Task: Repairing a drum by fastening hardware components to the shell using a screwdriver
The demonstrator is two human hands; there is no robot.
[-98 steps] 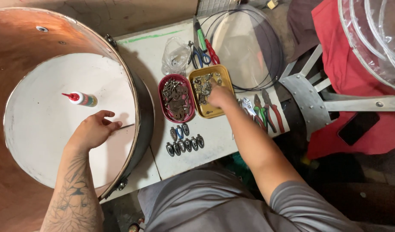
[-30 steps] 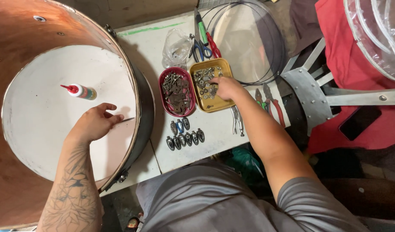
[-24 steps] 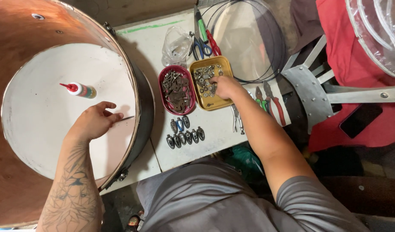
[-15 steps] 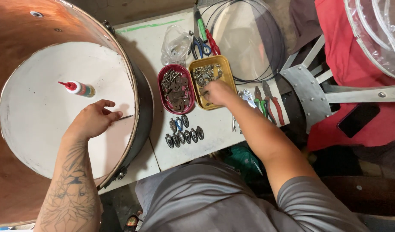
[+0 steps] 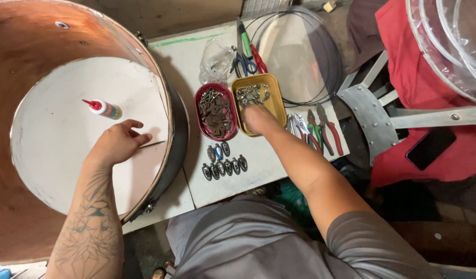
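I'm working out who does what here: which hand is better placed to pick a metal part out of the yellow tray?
Right. The right hand is already inside the yellow tray, on the metal parts; the left hand rests inside the drum shell.

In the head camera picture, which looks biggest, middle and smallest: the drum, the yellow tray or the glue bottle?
1. Drum: biggest by far, filling the left side.
2. Yellow tray: middle; the right hand is in it. The red tray beside it looks about the same size.
3. Glue bottle: smallest, lying inside the drum near the left hand.
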